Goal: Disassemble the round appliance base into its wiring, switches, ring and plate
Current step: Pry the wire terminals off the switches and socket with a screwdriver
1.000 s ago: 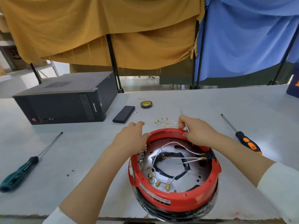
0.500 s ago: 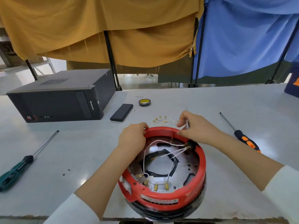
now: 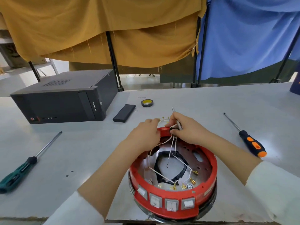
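Head view: red appliance base (image 3: 175, 189) now turned since a second ago, switch row (image 3: 167, 202) facing near desk (image 3: 81, 151) edge, left hand (image 3: 146, 135) gripping far rim, right hand (image 3: 186, 130) fingers pinching black wire-end part and thin tool above it, freeing white wiring (image 3: 172, 143) next.

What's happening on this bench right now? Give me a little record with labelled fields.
Item worked on: round red appliance base, open side up
Left hand: grips the far rim
Right hand: pinches a thin metal tool and a black part at the rim
Inside: white wires with brass ends
Front: four switches
Lying nearby: green screwdriver, orange screwdriver, tape roll, computer case
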Demonstrator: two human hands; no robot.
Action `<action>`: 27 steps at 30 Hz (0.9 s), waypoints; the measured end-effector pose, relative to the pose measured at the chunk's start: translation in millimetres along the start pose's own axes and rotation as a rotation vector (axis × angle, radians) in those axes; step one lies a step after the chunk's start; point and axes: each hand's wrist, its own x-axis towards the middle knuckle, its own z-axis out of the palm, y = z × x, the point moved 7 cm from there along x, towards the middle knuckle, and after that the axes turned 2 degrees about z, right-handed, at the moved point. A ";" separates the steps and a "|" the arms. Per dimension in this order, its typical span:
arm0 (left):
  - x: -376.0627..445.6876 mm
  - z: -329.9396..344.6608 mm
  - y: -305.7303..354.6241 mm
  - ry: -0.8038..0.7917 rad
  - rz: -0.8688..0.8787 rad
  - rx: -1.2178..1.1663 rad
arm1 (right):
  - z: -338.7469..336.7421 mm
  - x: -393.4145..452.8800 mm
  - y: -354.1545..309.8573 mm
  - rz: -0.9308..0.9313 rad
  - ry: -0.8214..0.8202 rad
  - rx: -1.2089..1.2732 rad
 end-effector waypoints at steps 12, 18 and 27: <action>28.3 21.1 -10.1 0.149 0.038 -0.358 | -14.2 1.3 12.1 0.086 0.358 0.574; 21.5 23.2 -11.3 0.195 0.028 -0.297 | -13.8 0.1 19.4 0.099 0.410 0.310; 17.7 24.5 -7.8 0.138 0.071 -0.256 | -16.2 -0.7 14.4 0.029 0.514 0.133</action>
